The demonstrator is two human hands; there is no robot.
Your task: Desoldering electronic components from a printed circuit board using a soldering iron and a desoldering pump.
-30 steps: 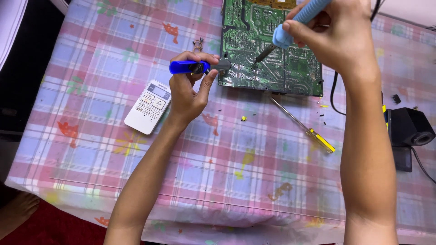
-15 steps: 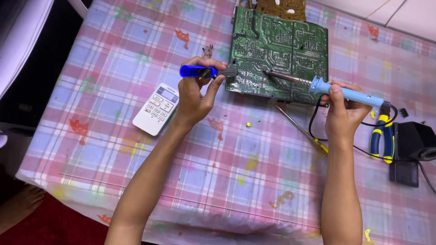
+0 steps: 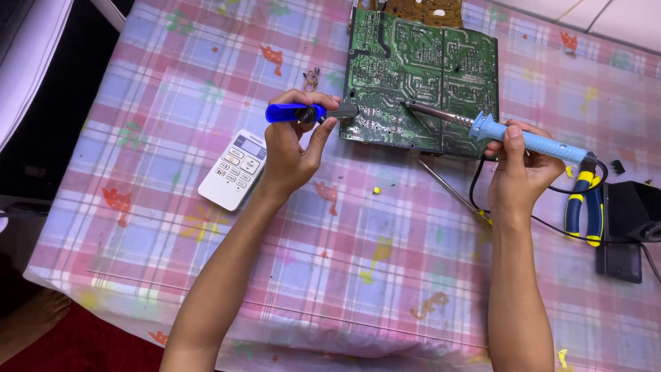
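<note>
My right hand (image 3: pixel 520 169) grips the light-blue soldering iron (image 3: pixel 509 134), its long axis running left and slightly up so the tip rests on the green circuit board (image 3: pixel 423 76) at the tabletop's far edge. My left hand (image 3: pixel 292 148) is closed around the dark-blue desoldering pump (image 3: pixel 310 113), whose nozzle meets the board's near-left corner, left of the iron's tip. The board's far end is cut off, and I cannot make out which joint the tip touches.

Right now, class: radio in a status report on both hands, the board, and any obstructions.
Left hand grips blue tool, tip at board edge. Right hand holds soldering iron, tip on board. Pliers, remote lie clear of it.
</note>
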